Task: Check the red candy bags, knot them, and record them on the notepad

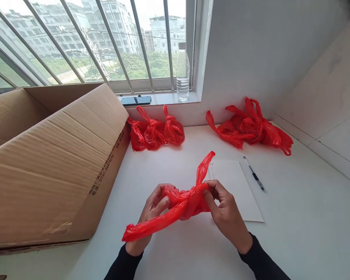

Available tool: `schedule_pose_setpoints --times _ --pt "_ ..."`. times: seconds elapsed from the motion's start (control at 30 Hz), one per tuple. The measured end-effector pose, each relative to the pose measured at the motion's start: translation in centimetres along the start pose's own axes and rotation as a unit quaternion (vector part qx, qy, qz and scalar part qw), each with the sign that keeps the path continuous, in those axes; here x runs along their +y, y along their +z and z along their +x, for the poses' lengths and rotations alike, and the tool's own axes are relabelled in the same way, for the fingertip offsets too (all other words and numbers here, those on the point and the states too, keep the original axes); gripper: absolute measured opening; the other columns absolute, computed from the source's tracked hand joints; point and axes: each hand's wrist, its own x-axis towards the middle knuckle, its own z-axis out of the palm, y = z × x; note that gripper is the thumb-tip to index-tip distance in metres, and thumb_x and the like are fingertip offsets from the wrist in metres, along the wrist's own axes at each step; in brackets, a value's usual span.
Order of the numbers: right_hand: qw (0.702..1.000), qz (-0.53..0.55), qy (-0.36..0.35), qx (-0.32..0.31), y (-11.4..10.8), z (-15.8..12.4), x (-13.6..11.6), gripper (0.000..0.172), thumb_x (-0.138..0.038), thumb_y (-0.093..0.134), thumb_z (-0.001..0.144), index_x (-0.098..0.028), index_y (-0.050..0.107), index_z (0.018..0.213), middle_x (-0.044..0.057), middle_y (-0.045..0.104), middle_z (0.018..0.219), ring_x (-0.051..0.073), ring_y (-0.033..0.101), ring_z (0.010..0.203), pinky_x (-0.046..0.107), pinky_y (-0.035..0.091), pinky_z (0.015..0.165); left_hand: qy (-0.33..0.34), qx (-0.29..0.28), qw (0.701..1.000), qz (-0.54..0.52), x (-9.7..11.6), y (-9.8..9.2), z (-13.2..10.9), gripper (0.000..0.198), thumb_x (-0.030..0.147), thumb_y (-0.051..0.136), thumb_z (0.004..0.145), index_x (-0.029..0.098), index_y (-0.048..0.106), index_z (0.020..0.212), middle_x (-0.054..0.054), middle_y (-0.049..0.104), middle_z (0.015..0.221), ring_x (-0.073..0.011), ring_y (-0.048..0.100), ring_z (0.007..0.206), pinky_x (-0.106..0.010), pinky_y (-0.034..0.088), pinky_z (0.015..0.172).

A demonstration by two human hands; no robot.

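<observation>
Between my two hands is a red plastic bag (189, 200), knotted in its middle. One of its twisted handles points up and away, while the other stretches toward the lower left across my left wrist. My left hand (155, 208) grips the bag's left side, thumb on top. On the right side, my right hand (224, 206) pinches the plastic between thumb and fingers. What the bag contains, if anything, is hidden. Behind my right hand lies a white sheet of paper (240, 194), partly covered, with a black pen (253, 174) to its right.
A large open cardboard box (61, 167) stands at the left. Several tied red bags (156, 132) sit against the back wall, and a heap of loose red bags (252, 126) lies at the back right. The windowsill holds a phone (135, 101) and a water bottle (182, 74).
</observation>
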Motion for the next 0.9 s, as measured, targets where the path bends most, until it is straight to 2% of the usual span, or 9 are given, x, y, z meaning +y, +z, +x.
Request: schedule_pose_setpoints --times 0.1,0.2,0.33,0.4,0.5,0.6,0.7,0.8,0.9 --pt "0.999 -0.020 0.033 -0.014 -0.5 -0.8 0.4 0.026 -0.051 0.055 0.100 -0.026 0.063 0.096 -0.002 0.061 0.082 0.015 0.052 0.073 0.028 0.045 0.067 0.011 -0.012 0.999 0.042 -0.2 -0.3 -0.1 0.035 0.045 0.063 0.093 0.023 0.074 0.119 -0.011 0.073 0.107 -0.0294 0.067 0.095 -0.036 0.052 0.081" --pt "0.997 -0.031 0.065 -0.014 -1.2 -1.7 1.1 0.028 -0.054 0.058 0.098 -0.028 0.063 0.106 0.000 0.062 0.085 0.017 0.057 0.076 0.029 0.048 0.067 0.048 -0.040 0.983 0.174 -0.1 0.6 -0.5 0.033 0.038 0.071 0.089 0.026 0.076 0.119 -0.012 0.071 0.116 -0.0289 0.067 0.097 -0.035 0.052 0.084" --pt "0.995 -0.032 0.088 0.025 -1.9 -2.7 1.6 0.035 -0.053 0.059 0.097 -0.031 0.055 0.124 -0.001 0.059 0.083 0.018 0.061 0.077 0.030 0.054 0.068 0.124 -0.087 0.942 0.300 -0.3 2.3 -1.1 0.012 0.026 0.071 0.089 0.025 0.082 0.092 -0.011 0.071 0.099 -0.0273 0.065 0.092 -0.037 0.051 0.086" --pt "0.995 -0.029 0.093 0.034 -2.2 -3.1 1.6 0.033 -0.052 0.059 0.097 -0.030 0.055 0.121 0.000 0.060 0.084 0.019 0.062 0.079 0.030 0.056 0.069 0.163 -0.103 0.922 0.336 -0.5 2.8 -1.3 0.010 0.026 0.072 0.089 0.025 0.080 0.093 -0.011 0.070 0.100 -0.0274 0.064 0.093 -0.039 0.051 0.086" --pt "0.994 -0.035 0.096 0.035 -2.8 -3.5 1.5 0.028 -0.051 0.058 0.098 -0.028 0.056 0.114 0.001 0.063 0.091 0.018 0.062 0.081 0.030 0.057 0.070 0.251 -0.125 0.871 0.403 -0.9 3.1 -1.4 0.007 0.023 0.071 0.090 0.024 0.074 0.096 -0.008 0.069 0.103 -0.0247 0.062 0.097 -0.045 0.049 0.097" --pt "0.991 -0.075 0.096 0.049 -3.8 -3.8 1.8 0.023 -0.050 0.058 0.097 -0.028 0.060 0.105 0.001 0.064 0.092 0.018 0.062 0.082 0.028 0.055 0.067 0.322 -0.093 0.836 0.435 -1.1 2.7 -1.3 0.011 0.012 0.063 0.094 0.022 0.066 0.090 -0.003 0.068 0.092 -0.0183 0.061 0.089 -0.046 0.046 0.103" --pt "0.984 -0.129 0.104 0.061 -4.6 -4.4 2.0 0.021 -0.048 0.058 0.097 -0.028 0.062 0.101 0.001 0.063 0.088 0.018 0.060 0.079 0.029 0.053 0.063 0.329 -0.048 0.837 0.434 -1.2 2.1 -1.1 0.015 0.008 0.062 0.094 0.022 0.061 0.090 0.000 0.067 0.088 -0.0168 0.060 0.088 -0.043 0.047 0.099" --pt "0.974 -0.202 0.062 0.084 -4.4 -4.8 1.5 0.018 -0.044 0.056 0.097 -0.030 0.062 0.106 0.004 0.065 0.105 0.022 0.059 0.092 0.029 0.050 0.056 0.305 -0.048 0.854 0.420 -1.4 1.9 -1.0 0.015 0.008 0.061 0.095 0.022 0.060 0.092 0.000 0.067 0.087 -0.0169 0.060 0.089 -0.039 0.049 0.092" --pt "0.966 -0.243 -0.037 0.078 -3.2 -4.7 0.6 0.023 -0.040 0.058 0.097 -0.032 0.059 0.119 0.005 0.062 0.120 0.025 0.054 0.112 0.034 0.055 0.072 0.294 -0.053 0.859 0.415 -1.6 2.3 -1.1 0.014 0.009 0.059 0.097 0.022 0.060 0.093 -0.001 0.066 0.089 -0.0171 0.060 0.090 -0.037 0.050 0.089"
